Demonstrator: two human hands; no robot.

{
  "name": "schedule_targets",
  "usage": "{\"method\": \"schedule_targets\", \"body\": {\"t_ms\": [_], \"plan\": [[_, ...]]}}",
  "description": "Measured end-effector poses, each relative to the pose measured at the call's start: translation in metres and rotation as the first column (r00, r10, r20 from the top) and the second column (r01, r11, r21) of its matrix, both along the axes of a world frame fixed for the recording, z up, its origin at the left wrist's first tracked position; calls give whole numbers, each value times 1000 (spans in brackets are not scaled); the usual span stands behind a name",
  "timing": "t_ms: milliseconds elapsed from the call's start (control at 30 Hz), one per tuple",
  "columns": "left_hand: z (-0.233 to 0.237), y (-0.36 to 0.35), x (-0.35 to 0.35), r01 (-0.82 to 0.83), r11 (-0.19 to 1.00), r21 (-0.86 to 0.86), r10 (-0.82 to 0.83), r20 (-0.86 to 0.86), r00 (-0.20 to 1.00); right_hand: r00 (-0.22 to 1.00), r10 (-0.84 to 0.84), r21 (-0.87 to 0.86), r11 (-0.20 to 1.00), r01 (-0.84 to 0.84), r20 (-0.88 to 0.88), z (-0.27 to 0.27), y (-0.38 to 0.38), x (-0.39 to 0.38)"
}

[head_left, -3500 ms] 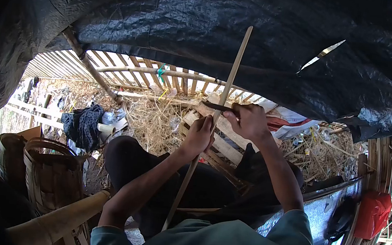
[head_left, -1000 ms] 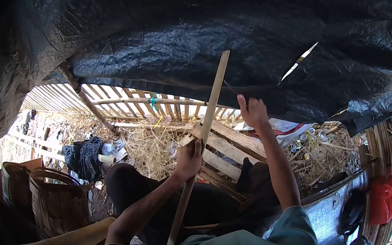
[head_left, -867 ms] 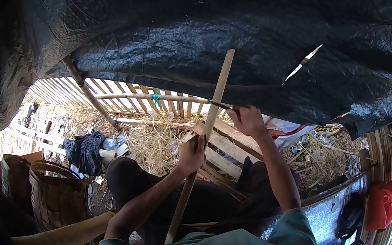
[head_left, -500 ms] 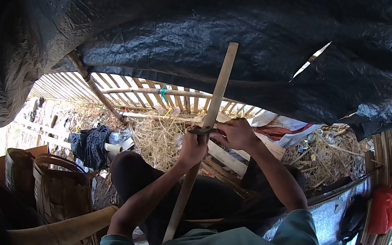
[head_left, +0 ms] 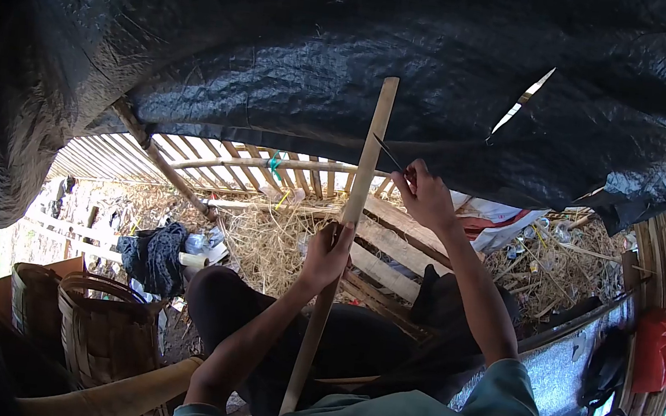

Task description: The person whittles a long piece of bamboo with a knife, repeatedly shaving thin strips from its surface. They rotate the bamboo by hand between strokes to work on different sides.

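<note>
A long flat bamboo strip (head_left: 367,167) rises at a slant from my lap towards the black sheeting. Around its middle, my left hand (head_left: 328,255) is closed, with the thumb lying along the strip. My right hand (head_left: 426,197) is up to the right of the strip, its fingers wrapped round a knife. The dark, narrow knife blade (head_left: 389,154) points up and left, its tip right at the strip's edge in this view. Most of the knife's handle is hidden in my fingers.
Black plastic sheeting (head_left: 284,63) hangs low in front. Woven baskets (head_left: 109,339) and a thick bamboo pole (head_left: 115,389) are at lower left. Beyond my knees lie wooden slats (head_left: 383,271) and straw (head_left: 263,241). A red bag (head_left: 659,348) hangs at right.
My right hand has moved up and away from my left hand, bringing the knife higher along the strip. My left hand still grips the strip at about the same place.
</note>
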State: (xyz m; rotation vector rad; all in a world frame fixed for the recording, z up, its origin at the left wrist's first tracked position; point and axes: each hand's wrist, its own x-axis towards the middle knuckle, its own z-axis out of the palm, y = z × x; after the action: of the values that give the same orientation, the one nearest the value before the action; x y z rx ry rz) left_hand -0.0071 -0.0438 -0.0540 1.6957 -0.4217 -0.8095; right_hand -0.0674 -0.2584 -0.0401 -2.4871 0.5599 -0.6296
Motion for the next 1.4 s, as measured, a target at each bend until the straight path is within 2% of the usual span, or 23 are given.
{"method": "schedule_targets", "body": {"t_ms": [100, 167, 267, 300, 367, 467, 600, 633, 700, 767, 800, 867, 967, 1033, 1067, 1100, 1133, 1200, 1233, 1300, 1400], "plan": [[-5, 1, -1, 54, 998, -31, -48, 157, 986, 992, 52, 28, 998, -56, 119, -9, -8, 3], [-7, 0, -1, 43, 999, -5, -41, 187, 981, 978, 118, 43, 991, -127, 171, -19, -15, 7], [-4, 0, 1, 53, 998, 33, -58, 195, 979, 971, 221, 204, 950, -235, 90, -20, -15, 9], [-3, 0, 1, 61, 997, 44, -69, 190, 979, 967, 228, 368, 895, -253, 112, -15, -9, 8], [-5, 1, 1, 60, 997, 41, -67, 198, 978, 960, 231, 656, 703, -275, 156, -1, 7, 6], [-10, 1, 0, 64, 996, 63, -75, 198, 977, 938, 322, 878, 403, -259, 128, -26, 5, 9], [-15, 2, 1, 29, 999, 32, -32, 131, 991, 936, 348, 923, 345, -169, 41, -34, 16, 6], [-16, 3, 4, 39, 999, 19, -41, 121, 992, 945, 325, 903, 392, -176, 43, -35, 22, 4], [-18, 7, 10, 57, 998, -12, -56, 97, 994, 945, 325, 901, 400, -171, 35, -47, 29, -1], [-11, 11, 15, 90, 989, -121, -89, 11, 996, 952, 302, 894, 410, -182, 55, -66, 38, -10], [-7, 12, 17, 105, 979, -173, -111, -28, 993, 915, 374, 786, 607, -120, -149, -76, 36, -9], [-2, 13, 17, 126, 955, -270, -156, -92, 983, 929, 360, 490, 827, -276, -84, -123, 34, -18], [9, 14, 18, 135, 936, -326, -194, -154, 969, 988, 154, 600, 792, -112, -20, -144, 24, -20], [6, 12, 17, 149, 947, -284, -191, -127, 973, 984, 116, 483, 859, -167, 134, -129, 15, -20], [6, 10, 17, 159, 951, -264, -193, -110, 975, 992, 28, 602, 792, -98, 125, -124, 9, -18], [7, 9, 15, 159, 958, -239, -187, -98, 978, 986, -62, 743, 664, -77, 158, -104, 13, -16], [10, 9, 13, 160, 964, -213, -182, -85, 980, 973, -57, 686, 718, -116, 224, -94, 9, -13], [9, 6, 9, 165, 972, -166, -177, -60, 982, 946, -3, 339, 934, -114, 325, -69, 7, -8], [6, 4, 7, 170, 975, -142, -178, -47, 983, 937, 40, 199, 973, -115, 346, -55, 10, -5], [3, 2, 6, 183, 977, -113, -189, -44, 981, 917, 133, -84, 990, -109, 375, -32, 18, -1], [-4, -2, 3, 189, 970, -155, -199, -50, 979, 923, 179, -185, 975, -120, 342, -8, 35, -5]]}}
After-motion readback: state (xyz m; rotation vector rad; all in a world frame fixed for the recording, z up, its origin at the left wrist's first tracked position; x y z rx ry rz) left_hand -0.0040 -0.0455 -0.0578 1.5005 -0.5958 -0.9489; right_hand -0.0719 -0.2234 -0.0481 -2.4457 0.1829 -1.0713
